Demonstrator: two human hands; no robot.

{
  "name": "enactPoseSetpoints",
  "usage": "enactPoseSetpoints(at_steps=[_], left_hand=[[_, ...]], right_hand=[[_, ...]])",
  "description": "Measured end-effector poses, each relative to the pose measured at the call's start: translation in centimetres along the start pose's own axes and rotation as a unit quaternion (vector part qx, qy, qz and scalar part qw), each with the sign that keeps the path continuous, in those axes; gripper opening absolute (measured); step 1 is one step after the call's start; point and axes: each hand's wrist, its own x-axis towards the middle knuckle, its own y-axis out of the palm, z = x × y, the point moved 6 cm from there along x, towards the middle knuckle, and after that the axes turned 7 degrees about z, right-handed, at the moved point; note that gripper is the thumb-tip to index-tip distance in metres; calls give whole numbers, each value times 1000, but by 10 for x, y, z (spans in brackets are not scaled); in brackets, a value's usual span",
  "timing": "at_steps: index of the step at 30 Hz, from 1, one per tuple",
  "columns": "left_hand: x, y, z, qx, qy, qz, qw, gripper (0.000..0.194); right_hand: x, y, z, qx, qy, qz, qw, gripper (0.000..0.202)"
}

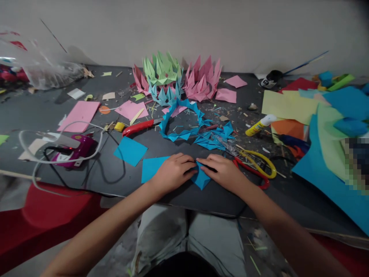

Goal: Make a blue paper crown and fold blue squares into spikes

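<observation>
At the table's near edge, my left hand [175, 171] and my right hand [225, 171] meet over a small piece of folded blue paper [201, 181]. Fingers of both hands are closed on its upper sides, and its lower corner points toward me. A flat blue sheet [151, 167] lies partly under my left hand, with a blue square [130, 151] beyond it. Just past my hands sits a ring of folded blue paper [181, 135], beside a heap of folded blue pieces [215, 139]. Scissors [269, 167] with red and yellow handles rest near my right hand.
Pink and green folded-paper crowns [163, 69] stand near the wall. A red-handled cutter [138, 127], a glue stick [259, 125] and a purple device with cables [76, 150] lie about. Coloured sheets [288, 105] pile up on the right. A red stool [54, 207] stands at left.
</observation>
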Motion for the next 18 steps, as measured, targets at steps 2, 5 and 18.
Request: enactPoseSetpoints(at_steps=[2, 5, 18], left_hand=[[-1, 0, -1, 7, 10, -14, 1000, 17], [-3, -3, -3, 2, 23, -34, 999, 17], [-1, -4, -4, -6, 22, -73, 997, 17]], right_hand=[[-2, -4, 1, 30, -5, 1, 1000, 27], [-4, -7, 2, 32, -9, -1, 999, 25], [0, -5, 9, -93, -17, -64, 993, 18]])
